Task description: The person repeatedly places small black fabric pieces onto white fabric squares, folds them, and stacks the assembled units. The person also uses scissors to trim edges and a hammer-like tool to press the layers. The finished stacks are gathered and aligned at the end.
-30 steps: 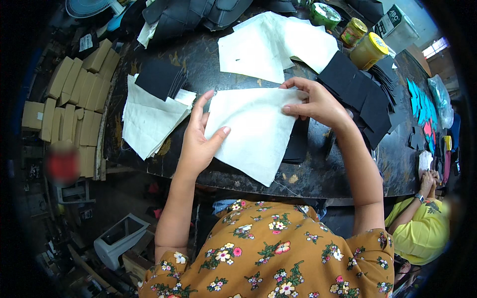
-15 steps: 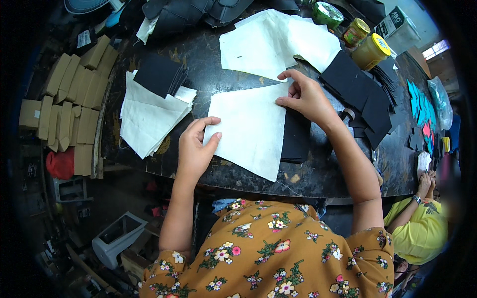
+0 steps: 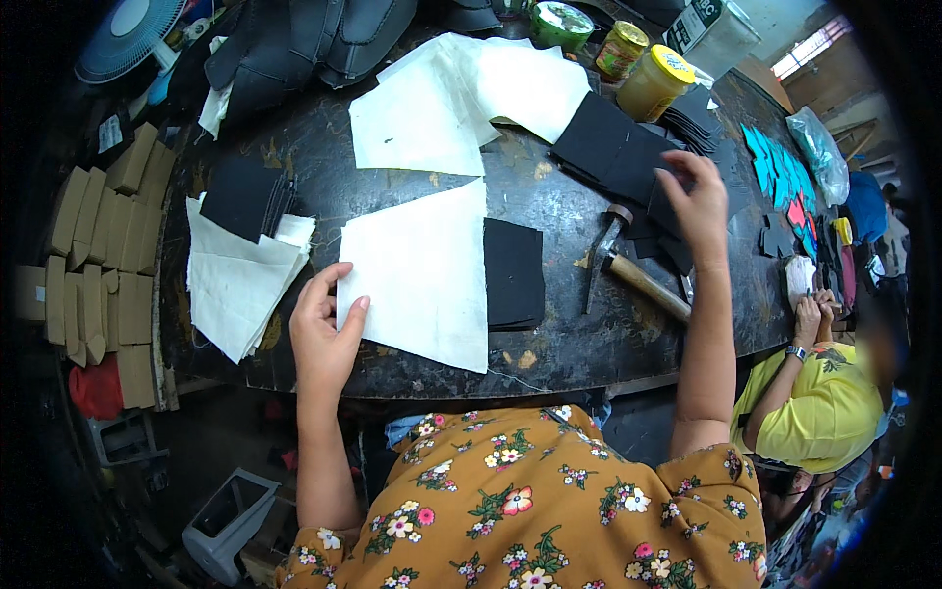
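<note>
Left hand point(image 3: 328, 322): still at white cloth point(image 3: 420, 280) | right hand point(image 3: 701, 211): moved off

Your cloth point(image 3: 417, 285) lies flat near you, left of centre: plain white, four-sided, its right side longer than its left, its far and near edges both slanting. To its right and farther from you, your black pieces point(image 3: 624, 157) lie flat, overlapping in a loose spread.

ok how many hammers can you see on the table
1: the hammer lies on the table, right of the black stack beside the white cloth. Others may be hidden.
</note>
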A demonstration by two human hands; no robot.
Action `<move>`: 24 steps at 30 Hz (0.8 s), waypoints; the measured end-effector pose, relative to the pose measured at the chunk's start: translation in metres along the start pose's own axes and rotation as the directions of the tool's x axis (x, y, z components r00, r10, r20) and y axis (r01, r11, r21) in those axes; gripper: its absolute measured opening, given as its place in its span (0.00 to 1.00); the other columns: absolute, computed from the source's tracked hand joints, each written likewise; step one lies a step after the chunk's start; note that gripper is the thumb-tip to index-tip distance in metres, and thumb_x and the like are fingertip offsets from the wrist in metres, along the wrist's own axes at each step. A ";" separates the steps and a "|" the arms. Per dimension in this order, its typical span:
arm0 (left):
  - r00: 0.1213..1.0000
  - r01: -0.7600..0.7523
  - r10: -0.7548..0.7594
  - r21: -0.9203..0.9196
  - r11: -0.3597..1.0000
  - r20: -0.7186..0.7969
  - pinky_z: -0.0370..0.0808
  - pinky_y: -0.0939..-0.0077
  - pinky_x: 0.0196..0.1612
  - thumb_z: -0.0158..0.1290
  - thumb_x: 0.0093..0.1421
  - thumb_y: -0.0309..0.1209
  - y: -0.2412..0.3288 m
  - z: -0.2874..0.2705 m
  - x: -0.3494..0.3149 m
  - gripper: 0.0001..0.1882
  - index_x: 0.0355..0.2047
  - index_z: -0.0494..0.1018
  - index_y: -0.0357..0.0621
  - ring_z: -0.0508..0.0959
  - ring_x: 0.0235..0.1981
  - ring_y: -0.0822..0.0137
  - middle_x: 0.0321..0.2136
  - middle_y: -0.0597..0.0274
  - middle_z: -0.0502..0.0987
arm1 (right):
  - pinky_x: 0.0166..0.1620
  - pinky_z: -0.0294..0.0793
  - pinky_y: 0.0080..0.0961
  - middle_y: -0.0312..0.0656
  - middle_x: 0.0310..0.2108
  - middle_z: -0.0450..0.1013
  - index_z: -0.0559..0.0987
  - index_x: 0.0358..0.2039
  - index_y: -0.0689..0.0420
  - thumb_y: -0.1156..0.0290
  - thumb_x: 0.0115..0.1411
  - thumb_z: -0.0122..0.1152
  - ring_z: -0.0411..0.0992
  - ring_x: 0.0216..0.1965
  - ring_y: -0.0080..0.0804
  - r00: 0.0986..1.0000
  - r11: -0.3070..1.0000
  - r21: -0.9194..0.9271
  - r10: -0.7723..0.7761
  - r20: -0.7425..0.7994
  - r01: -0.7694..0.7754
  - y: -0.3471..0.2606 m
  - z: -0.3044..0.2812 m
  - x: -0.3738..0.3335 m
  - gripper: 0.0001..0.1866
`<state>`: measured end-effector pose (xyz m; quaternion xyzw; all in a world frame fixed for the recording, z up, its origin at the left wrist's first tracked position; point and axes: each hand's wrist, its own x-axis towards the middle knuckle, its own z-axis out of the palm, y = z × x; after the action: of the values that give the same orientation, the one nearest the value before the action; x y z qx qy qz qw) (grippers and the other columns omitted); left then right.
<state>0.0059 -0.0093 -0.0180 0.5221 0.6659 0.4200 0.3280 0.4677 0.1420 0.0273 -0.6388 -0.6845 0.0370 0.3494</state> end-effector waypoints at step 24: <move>0.921 -0.310 0.363 0.302 0.901 -0.140 0.73 0.57 0.62 0.64 0.59 0.21 0.019 -0.002 -0.003 0.24 0.57 0.79 0.41 0.77 0.59 0.49 0.57 0.50 0.77 | 0.52 0.80 0.26 0.43 0.51 0.81 0.76 0.50 0.58 0.74 0.72 0.60 0.79 0.47 0.25 0.920 0.446 0.805 0.193 0.341 -0.392 0.034 -0.022 -0.007 0.09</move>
<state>0.0133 -0.0102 0.0000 0.6268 0.6455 0.4228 0.1085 0.5072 0.1329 0.0237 -0.4804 -0.4839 0.4958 0.5377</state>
